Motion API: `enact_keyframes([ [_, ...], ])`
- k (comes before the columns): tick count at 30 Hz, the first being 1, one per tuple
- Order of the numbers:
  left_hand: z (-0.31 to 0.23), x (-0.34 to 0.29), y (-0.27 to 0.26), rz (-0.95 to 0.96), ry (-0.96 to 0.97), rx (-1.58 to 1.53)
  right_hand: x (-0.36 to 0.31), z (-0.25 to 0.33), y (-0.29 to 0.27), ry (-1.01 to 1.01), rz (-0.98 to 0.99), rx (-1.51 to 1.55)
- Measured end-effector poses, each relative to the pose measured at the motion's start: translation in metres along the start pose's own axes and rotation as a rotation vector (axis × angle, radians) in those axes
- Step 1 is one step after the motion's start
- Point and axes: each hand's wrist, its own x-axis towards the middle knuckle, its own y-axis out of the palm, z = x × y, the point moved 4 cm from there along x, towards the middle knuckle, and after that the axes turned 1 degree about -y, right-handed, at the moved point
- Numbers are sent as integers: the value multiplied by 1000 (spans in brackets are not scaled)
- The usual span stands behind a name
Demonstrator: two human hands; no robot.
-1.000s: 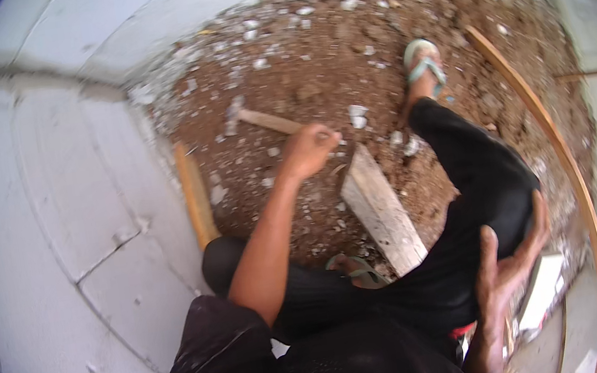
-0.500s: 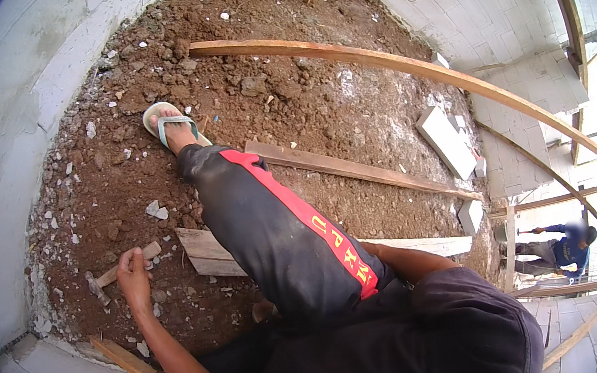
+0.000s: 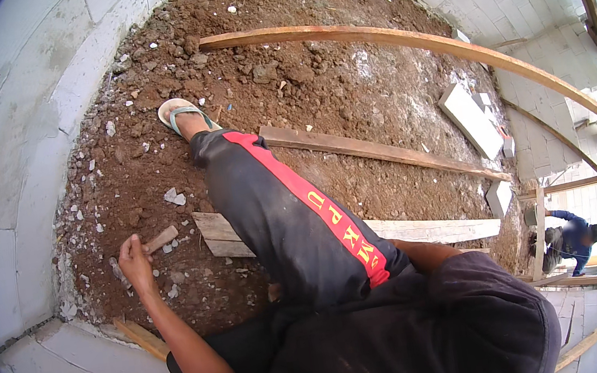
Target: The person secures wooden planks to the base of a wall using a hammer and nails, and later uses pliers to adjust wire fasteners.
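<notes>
My left hand (image 3: 135,264) is closed round the wooden handle of a hammer (image 3: 162,238), low over the brown soil at the left. The handle's end sticks out to the right of my fingers. On their other side the hammer's head is smeared by motion. My right forearm (image 3: 427,253) passes behind my bent leg (image 3: 295,217), which hides the right hand. A pale, weathered board (image 3: 434,229) lies beneath that leg, with its left end not far from the hammer. My foot in a flip-flop (image 3: 186,116) rests on the soil.
A long curved-looking timber (image 3: 369,37) crosses the far side, and a brown plank (image 3: 378,152) lies nearer. White blocks (image 3: 471,120) stand at the right. Pale block walls (image 3: 16,188) border the soil. Another person (image 3: 574,239) is bent over at the far right.
The view has shifted, so the ground sits farther right and higher. My left hand still grips the hammer, whose head has moved and blurred. The other person's arm has come down.
</notes>
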Motion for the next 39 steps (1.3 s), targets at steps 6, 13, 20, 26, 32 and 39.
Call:
enact_keyframes([
  [6,1,-2,-38,-111,-19,-30,9,0,4,-33,7,26],
  [13,24,-4,-53,-223,-104,-111,-15,-38,10,24,-34,185],
  [20,20,6,-64,-267,-97,-21,-108,-99,-74,173,-675,1103],
  [26,48,19,-41,-224,-178,-42,-286,-273,-136,357,-1490,1490],
  [32,38,17,-41,-220,-194,-54,-358,-314,-106,509,-1864,1645],
  [39,29,2,-40,-230,-190,-71,-367,-334,-93,516,-1750,1686],
])
